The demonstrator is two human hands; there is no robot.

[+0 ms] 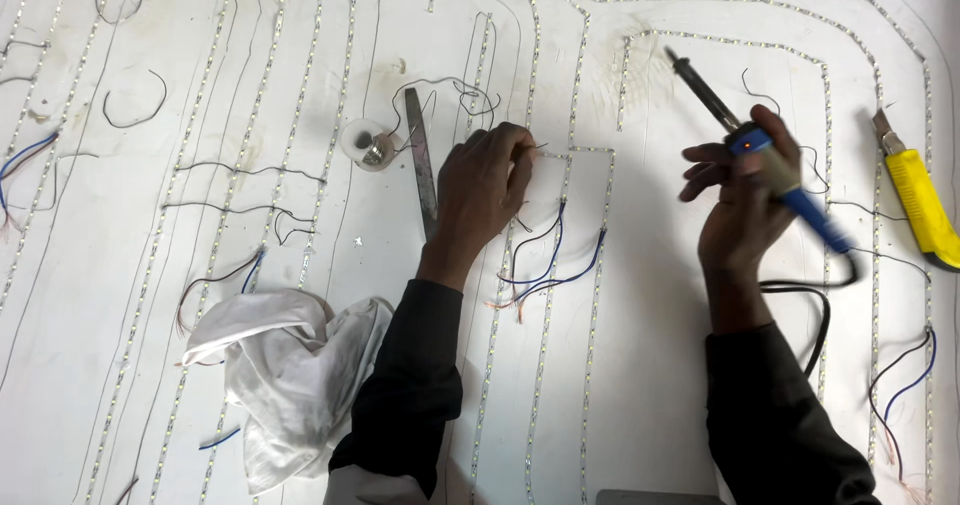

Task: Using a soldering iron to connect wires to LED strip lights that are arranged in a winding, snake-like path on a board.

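My right hand (745, 190) grips a soldering iron (760, 150) with a blue handle, its dark tip raised and pointing up-left; the black cord trails down to the right. My left hand (488, 187) rests on the white board (650, 365), fingertips pinching a thin wire at the top end of a light strip (560, 265). Blue and black wires (545, 265) loop just below that hand.
Long light strips (250, 165) run in curved rows over the board. A solder spool (368, 147) and a metal blade (421, 165) lie left of my left hand. A crumpled white cloth (285, 365) sits lower left, a yellow utility knife (918, 195) at the right edge.
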